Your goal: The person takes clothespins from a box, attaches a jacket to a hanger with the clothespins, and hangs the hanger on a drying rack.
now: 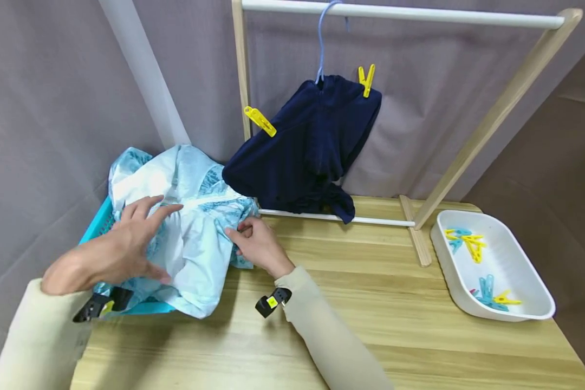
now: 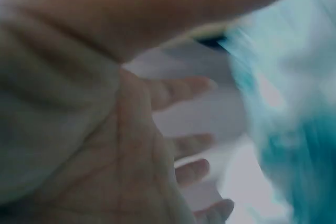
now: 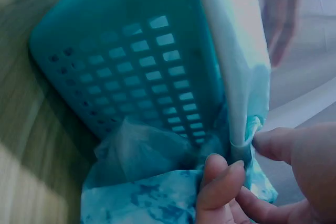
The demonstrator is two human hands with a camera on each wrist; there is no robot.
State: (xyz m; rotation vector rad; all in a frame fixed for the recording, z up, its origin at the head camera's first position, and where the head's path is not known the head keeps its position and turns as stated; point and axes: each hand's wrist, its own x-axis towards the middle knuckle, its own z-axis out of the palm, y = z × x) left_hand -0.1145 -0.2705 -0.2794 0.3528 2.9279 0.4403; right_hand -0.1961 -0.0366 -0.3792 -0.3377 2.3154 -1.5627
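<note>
A light blue and white garment point(image 1: 195, 260) with darker blue patterned patches lies heaped over a turquoise basket point(image 1: 97, 221) and hangs past its rim. My right hand point(image 1: 260, 246) pinches the garment's right edge between thumb and fingers; the right wrist view shows this fold of cloth point(image 3: 244, 129) close up, beside the basket's perforated wall point(image 3: 115, 3). Over the garment's left part hovers my left hand point(image 1: 127, 238), its fingers spread apart. The left wrist view shows that palm point(image 2: 131, 166) holding nothing, with blurred cloth point(image 2: 294, 103) at the right.
Behind, a dark navy garment point(image 1: 307, 146) hangs on a blue hanger point(image 1: 320, 46) with yellow clothespins point(image 1: 260, 122). The hanger hooks over a rack's white bar point(image 1: 419, 14). At right, a white tray point(image 1: 517, 260) holds several yellow and blue clothespins. All stand on a wooden table point(image 1: 341, 292).
</note>
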